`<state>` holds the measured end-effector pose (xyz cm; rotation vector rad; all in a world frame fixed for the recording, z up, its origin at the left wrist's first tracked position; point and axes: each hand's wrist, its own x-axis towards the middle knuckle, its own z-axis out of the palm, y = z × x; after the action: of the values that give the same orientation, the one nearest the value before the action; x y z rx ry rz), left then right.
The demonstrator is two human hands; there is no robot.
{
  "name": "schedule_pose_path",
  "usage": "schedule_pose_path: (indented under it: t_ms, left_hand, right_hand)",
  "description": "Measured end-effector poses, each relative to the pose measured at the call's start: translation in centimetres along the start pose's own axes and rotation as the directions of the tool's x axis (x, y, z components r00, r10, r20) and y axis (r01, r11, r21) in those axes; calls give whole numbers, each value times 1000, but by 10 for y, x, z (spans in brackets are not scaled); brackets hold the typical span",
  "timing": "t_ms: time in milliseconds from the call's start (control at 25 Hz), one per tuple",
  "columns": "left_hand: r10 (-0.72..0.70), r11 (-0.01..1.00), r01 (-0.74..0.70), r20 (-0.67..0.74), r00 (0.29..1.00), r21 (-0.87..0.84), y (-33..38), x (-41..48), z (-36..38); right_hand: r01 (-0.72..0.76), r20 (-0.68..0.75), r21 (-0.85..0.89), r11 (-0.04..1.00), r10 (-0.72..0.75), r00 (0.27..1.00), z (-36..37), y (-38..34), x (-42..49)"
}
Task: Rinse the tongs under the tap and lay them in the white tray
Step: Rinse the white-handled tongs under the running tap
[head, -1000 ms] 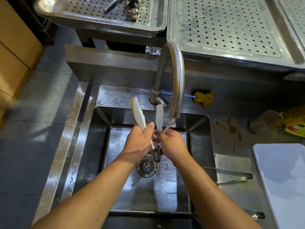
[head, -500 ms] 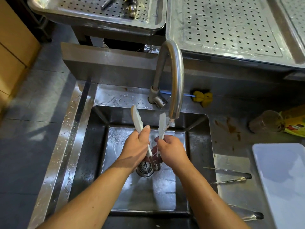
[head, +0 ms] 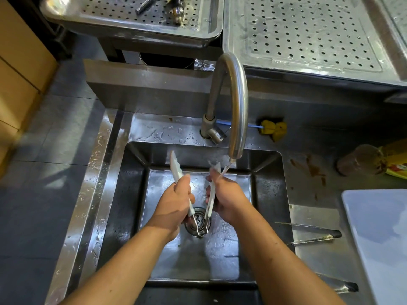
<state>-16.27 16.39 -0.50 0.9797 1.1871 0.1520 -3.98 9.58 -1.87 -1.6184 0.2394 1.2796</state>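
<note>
White-tipped tongs (head: 176,167) stand tips-up over the steel sink (head: 123,194), their metal hinge low above the drain (head: 198,221). My left hand (head: 176,205) grips the left arm of the tongs. My right hand (head: 226,199) grips the right arm, whose tip sits in the water stream under the curved tap (head: 235,106). The two arms are spread apart. The white tray (head: 378,238) lies on the counter at the right edge.
Two more metal tongs lie right of the sink, one pair (head: 312,234) beside the tray and another (head: 343,286) nearer me. A yellow brush (head: 273,128), a glass (head: 359,160) and a yellow packet (head: 396,159) sit behind. Perforated steel trays (head: 308,36) fill the back.
The tongs' arms have spread wider and dropped lower in the sink. The right tip has moved right, into the water stream.
</note>
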Motion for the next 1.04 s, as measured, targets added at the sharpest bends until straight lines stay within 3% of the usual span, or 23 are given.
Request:
schedule_pose_path:
  t_ms: [200, 440, 560, 800, 880, 1040]
  left_hand:
    - [-180, 982, 178, -37, 983, -60, -16, -1, -11]
    - [-246, 967, 247, 15, 969, -66, -25, 3, -14]
    - [-279, 954, 283, 51, 959, -95, -26, 2, -11]
    - [-304, 948, 310, 89, 949, -73, -35, 1, -9]
    - [-299, 950, 306, 94, 950, -68, -36, 0, -8]
    - [-284, 957, 288, 92, 954, -30, -35, 0, -7]
  right_hand:
    - [-27, 144, 260, 965, -11, 990, 3, -4, -13]
    - [17, 319, 361, 932, -141, 937, -10, -1, -32]
    - [2, 273, 340, 940, -100, 957, -12, 0, -29]
    - [-53, 12, 264, 963, 52, 999, -6, -10, -13]
    - [-59, 35, 277, 959, 51, 998, -6, -10, -13]
    - [-18, 214, 328, 944, -55, 975, -10, 3, -20]
